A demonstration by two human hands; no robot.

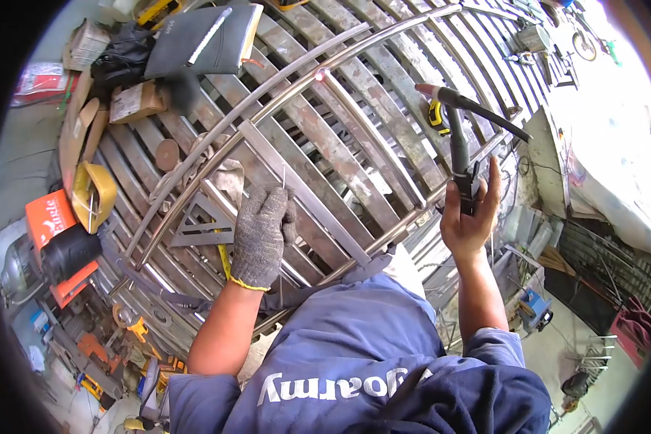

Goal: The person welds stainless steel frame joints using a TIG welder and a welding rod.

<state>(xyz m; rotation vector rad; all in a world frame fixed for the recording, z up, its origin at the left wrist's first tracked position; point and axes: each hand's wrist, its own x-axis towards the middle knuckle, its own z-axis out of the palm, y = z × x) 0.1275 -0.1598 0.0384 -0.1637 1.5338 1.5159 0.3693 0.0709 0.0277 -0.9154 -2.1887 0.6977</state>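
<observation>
My left hand (pixel 262 235), in a grey knitted glove with a yellow cuff, is closed around a thin metal filler rod (pixel 283 176) whose tip sticks up past the fingers. It is over a flat steel bar (pixel 304 192) of a welded tube frame (pixel 267 108). My bare right hand (pixel 471 213) grips the handle of a black TIG welding torch (pixel 457 137), held upright over the frame's right side. A small pinkish glow (pixel 322 74) shows at a joint on the frame's far tube.
The frame lies on a slatted metal bench (pixel 354 54). A yellow tape measure (pixel 437 117) and a triangular metal square (pixel 204 223) lie there. A black folder (pixel 202 40), a cardboard box (pixel 136 101), an orange box (pixel 50 217) and a yellow holder (pixel 94 195) are along the left.
</observation>
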